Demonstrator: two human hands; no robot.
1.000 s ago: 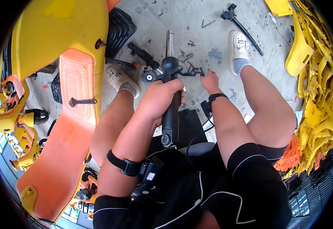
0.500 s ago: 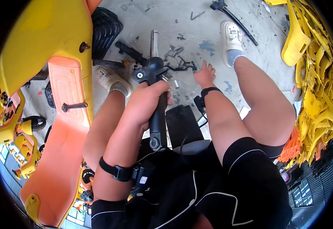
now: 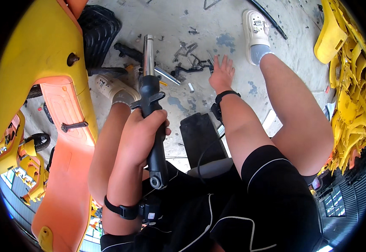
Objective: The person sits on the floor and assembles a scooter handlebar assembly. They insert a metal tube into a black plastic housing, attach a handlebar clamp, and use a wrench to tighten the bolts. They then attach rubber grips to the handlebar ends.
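Observation:
My left hand (image 3: 143, 132) is wrapped around the black body of a fork leg (image 3: 150, 94). A shiny metal tube sticks out at its far end, and a round eye with a hole forms its near end, close to my lap. My right hand (image 3: 222, 77) is open with its fingers spread, low over the floor beside black metal brackets (image 3: 193, 67) and loose bolts (image 3: 185, 49). Whether its fingertips touch the floor or a small part I cannot tell. A silver tube (image 3: 168, 76) lies between the fork leg and the brackets.
On my left stands a yellow and orange scooter body (image 3: 61, 147) with a dark wrench (image 3: 74, 126) on it. Yellow plastic panels (image 3: 350, 105) are piled at the right. A black box-like piece (image 3: 201, 136) lies between my legs, and a black bar (image 3: 269, 19) near my right shoe.
My left hand has drawn the fork leg left and nearer to me, uncovering more of the silver tube. The fingers of my right hand have spread wider, while the whole view has shifted slightly.

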